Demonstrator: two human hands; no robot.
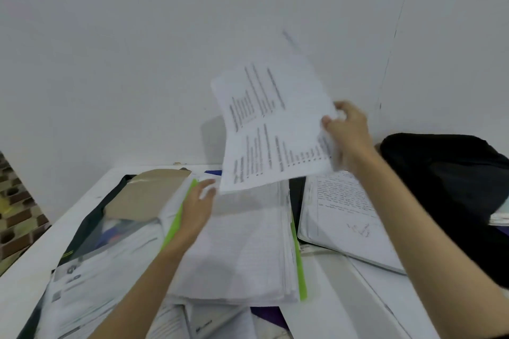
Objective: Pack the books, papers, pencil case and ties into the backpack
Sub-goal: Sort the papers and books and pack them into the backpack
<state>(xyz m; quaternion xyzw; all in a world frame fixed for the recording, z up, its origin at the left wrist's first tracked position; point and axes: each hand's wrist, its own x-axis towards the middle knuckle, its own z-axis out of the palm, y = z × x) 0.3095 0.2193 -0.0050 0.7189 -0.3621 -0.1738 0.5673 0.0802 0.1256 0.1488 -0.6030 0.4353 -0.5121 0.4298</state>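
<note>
- I am in the papers step: my right hand (348, 135) holds a printed sheaf (272, 129) lifted above the bench (330, 308), at the centre of the frame, thumb on the near face and fingers (343, 106) curled round its right edge.
- My left hand (197, 208) lies with fingers straight on the left edge of the paper stack (242, 245) at lower centre, holding nothing, just steadying it.
- The backpack (446, 190), as I take the black mass to be, sits at the right edge of the frame, near my right forearm.
- Next, I judge, the sheaf must swing right and go into the backpack's mouth, held flat enough not to crease.
- I cannot see that mouth; whether it is open is not shown.
- A handwritten notebook (344, 209) lies between the stack and the backpack.
- A brown envelope (146, 192) and a clear folder (115, 231) lie at centre left; the folder's contents are blurred.
- I cannot pick out a pencil case or ties anywhere.
- The print on the sheaf is too smeared to read, and the bottom of the heap is cut off by the frame.
</note>
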